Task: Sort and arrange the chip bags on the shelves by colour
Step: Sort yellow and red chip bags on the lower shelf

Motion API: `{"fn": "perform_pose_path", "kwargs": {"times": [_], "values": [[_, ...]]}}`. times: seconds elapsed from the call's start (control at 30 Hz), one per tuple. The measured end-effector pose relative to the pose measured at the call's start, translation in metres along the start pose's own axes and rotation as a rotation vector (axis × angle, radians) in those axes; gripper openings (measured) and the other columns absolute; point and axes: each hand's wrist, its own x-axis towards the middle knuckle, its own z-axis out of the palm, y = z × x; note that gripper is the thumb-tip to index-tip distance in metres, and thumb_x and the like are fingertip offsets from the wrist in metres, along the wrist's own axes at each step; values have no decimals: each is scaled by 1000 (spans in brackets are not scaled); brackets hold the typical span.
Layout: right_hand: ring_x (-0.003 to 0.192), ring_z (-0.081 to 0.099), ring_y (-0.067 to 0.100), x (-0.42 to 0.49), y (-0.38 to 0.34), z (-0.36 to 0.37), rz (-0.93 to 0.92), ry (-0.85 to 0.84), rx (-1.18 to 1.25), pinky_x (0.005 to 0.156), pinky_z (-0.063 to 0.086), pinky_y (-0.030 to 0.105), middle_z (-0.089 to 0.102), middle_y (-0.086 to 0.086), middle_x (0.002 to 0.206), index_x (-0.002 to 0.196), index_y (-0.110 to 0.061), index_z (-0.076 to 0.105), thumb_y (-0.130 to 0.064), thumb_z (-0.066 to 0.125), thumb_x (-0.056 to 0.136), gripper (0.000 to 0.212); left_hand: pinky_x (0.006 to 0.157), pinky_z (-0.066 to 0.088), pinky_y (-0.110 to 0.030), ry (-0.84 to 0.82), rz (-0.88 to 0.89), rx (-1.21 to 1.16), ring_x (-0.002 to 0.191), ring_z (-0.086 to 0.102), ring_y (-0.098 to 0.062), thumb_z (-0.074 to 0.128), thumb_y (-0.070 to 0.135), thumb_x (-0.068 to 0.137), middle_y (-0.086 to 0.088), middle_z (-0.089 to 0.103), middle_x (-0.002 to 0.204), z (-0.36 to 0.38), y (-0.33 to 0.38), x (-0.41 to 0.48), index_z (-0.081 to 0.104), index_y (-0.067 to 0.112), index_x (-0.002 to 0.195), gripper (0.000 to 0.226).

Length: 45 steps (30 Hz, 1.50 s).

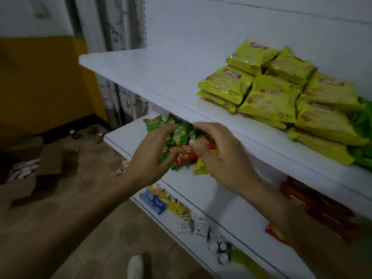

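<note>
Mixed pile (181,146) of small chip bags sits at the left end of the middle shelf (201,190), under the lip of the upper shelf (161,77). It lies straight ahead of you, between both hands.

Green bags (182,133) make up the back and left of the heap, a red bag (186,156) is in the front centre, and a yellow bag (200,168) pokes out at the near edge. All are glossy and crumpled, overlapping, not sorted. The red bag's long axis runs roughly across, from your left fingertips toward your right thumb.

Your left hand (153,158) has its fingers spread wide, laid over the green bags and gripping nothing. Your right hand (219,152) is curled over the red side with the thumb tip on the red bag. I cannot tell whether it has a real grip. By my read the right is nearer red and yellow, the left nearer green.

The upper shelf carries a stack of yellow-green bags (271,93), already grouped. Red packs (314,202) lie further right on the middle shelf. Blue packs (154,202) are on the shelf below.
</note>
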Motion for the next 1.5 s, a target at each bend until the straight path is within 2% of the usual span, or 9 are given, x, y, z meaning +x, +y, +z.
{"fn": "perform_pose_path", "kwargs": {"times": [0.1,0.23,0.4,0.7,0.83,1.0,1.1,1.3,1.5], "values": [[118,43,0,-48,19,43,63,-176,9,98,31,7,54,-8,127,129,-21,54,-54,44,92,50,111,34,-42,-158,-176,55,139,34,-24,40,59,91,-6,34,154,22,-22,-55,30,16,149,73],[123,46,11,-78,65,77,285,-320,4,101,40,28,53,-4,131,130,-21,53,-46,52,94,44,113,32,-42,-261,-286,52,141,33,-26,40,58,89,-7,31,156,43,-41,-88,31,13,149,75],[120,53,16,-91,112,97,674,-529,116,95,43,26,57,2,129,126,-16,56,-35,58,94,37,112,33,-44,-328,-335,-22,141,31,-26,42,52,87,-5,29,156,62,-63,-96,30,16,149,73],[94,66,30,-50,177,129,1025,-448,67,85,51,39,66,13,107,116,-9,58,-35,63,91,37,108,36,-46,-476,-275,11,140,32,-32,37,52,84,-12,32,154,80,-124,-39,30,10,148,77],[107,60,30,-24,197,160,1098,-357,3,91,48,39,60,12,115,127,-11,52,-36,65,90,47,104,38,-49,-505,-247,-30,136,35,-35,47,46,91,-13,34,153,102,-147,-17,32,8,147,70],[126,45,34,9,246,173,779,-432,-493,99,42,44,42,14,142,142,-12,37,-22,73,83,70,104,38,-43,-576,-218,-117,136,34,-32,60,29,93,-13,32,153,130,-188,-5,25,12,150,69],[133,38,36,37,285,173,591,-438,-760,105,33,43,40,17,145,146,-9,32,-20,72,82,76,101,40,-44,-600,-237,-127,133,38,-33,61,28,93,-14,36,150,141,-215,1,25,14,150,69],[123,47,34,64,333,202,350,-534,-961,103,35,46,52,16,133,142,-9,37,-34,89,56,104,98,44,-36,-518,-323,-273,127,47,-23,61,29,92,-5,46,143,172,-223,-8,31,21,147,62],[102,59,36,53,345,212,202,-415,-1128,96,43,45,63,17,108,122,-6,54,-39,93,43,94,94,44,-27,-526,-318,-291,131,44,-14,57,32,94,4,42,148,187,-216,-30,29,27,148,62]]}}
